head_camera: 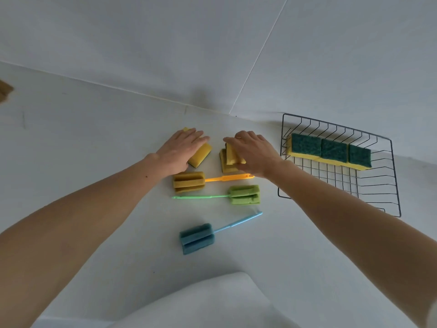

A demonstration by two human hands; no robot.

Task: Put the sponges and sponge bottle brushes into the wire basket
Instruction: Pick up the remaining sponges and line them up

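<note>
Three sponges (331,151) sit in wire basket (392,176); left of it, L hand (182,150) flat on a sponge (200,154), R hand (253,151) grasping sponge stack (228,159), 3 brushes (244,194) untouched.

Plain white table (94,138), white wall: place type unclear.

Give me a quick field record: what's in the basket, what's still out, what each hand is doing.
in basket: three sponges in a row, green side up, in the wire basket
left hand: resting on a yellow sponge
right hand: gripping stacked sponges
brushes on table: orange brush, green brush, blue brush
</note>
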